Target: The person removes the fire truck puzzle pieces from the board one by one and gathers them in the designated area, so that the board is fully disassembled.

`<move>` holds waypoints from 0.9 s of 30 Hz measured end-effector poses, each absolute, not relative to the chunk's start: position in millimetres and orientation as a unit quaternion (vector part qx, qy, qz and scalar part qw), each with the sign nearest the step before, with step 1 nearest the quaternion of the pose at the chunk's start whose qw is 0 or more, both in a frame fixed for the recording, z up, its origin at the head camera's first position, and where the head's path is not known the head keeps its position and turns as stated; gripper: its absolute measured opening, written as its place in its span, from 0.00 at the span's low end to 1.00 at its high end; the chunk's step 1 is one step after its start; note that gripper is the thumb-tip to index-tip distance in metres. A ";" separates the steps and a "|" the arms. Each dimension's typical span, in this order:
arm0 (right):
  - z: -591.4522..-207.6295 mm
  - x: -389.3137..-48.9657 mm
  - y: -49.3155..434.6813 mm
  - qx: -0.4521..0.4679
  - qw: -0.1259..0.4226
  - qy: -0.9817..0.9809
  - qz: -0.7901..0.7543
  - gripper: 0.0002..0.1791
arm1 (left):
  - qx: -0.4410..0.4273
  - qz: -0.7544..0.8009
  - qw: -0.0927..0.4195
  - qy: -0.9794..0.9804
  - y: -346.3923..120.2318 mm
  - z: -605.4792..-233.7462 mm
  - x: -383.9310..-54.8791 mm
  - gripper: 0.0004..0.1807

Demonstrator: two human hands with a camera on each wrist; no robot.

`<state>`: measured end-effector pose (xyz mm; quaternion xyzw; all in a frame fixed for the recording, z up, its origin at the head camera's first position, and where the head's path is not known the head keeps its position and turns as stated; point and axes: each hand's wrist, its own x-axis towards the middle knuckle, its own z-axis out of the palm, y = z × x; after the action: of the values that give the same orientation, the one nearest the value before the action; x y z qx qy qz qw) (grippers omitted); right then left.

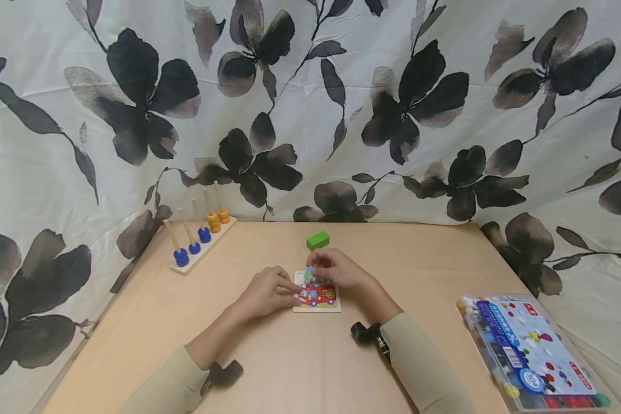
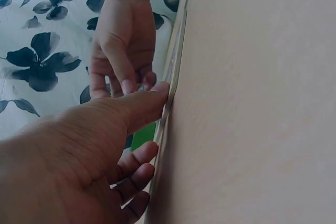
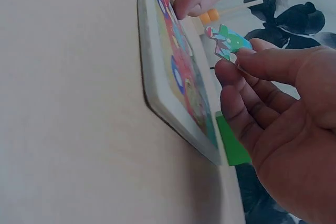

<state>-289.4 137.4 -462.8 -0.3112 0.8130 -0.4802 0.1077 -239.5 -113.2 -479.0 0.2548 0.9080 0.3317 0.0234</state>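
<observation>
A small square jigsaw puzzle with a pale frame (image 1: pixel 317 309) lies on the table, showing a red fire truck picture (image 1: pixel 318 296). My right hand (image 1: pixel 343 270) pinches a puzzle piece (image 3: pixel 229 41) between thumb and fingertips, raised over the puzzle's far side. Green, blue and pink are printed on that piece. At the puzzle's left side, my left hand (image 1: pixel 270 292) rests with its index finger stretched onto the picture. The left thumb (image 2: pixel 144 106) lies at the frame's edge, and its other fingers are loosely bent.
A green block (image 1: pixel 318 240) sits just beyond the puzzle. To the far left stands a wooden peg stand (image 1: pixel 205 251) with blue and orange beads. A clear case (image 1: pixel 535 353) with a printed sheet lies at the right. Flowered cloth (image 1: pixel 336 115) hangs behind the table.
</observation>
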 end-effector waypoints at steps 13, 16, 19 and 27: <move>-446.2 -271.3 172.0 -0.242 0.059 0.844 -0.474 0.10 | 0.244 0.335 0.031 0.910 -112.5 -478.0 -238.1 0.14; -446.7 -273.5 178.3 -0.242 0.052 0.846 -0.473 0.10 | 0.246 0.332 0.029 0.910 -112.5 -478.0 -238.2 0.14; -447.1 -276.3 182.9 -0.246 0.046 0.845 -0.472 0.10 | 0.249 0.329 0.026 0.911 -112.0 -478.0 -238.7 0.14; -445.6 -280.1 196.0 -0.230 0.043 0.857 -0.460 0.10 | 0.246 0.330 0.028 0.911 -112.3 -477.2 -237.8 0.14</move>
<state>-280.1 196.0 -445.6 -0.2302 0.8567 -0.4595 0.0433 -237.8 -112.3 -477.2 0.2455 0.9110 0.3302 0.0284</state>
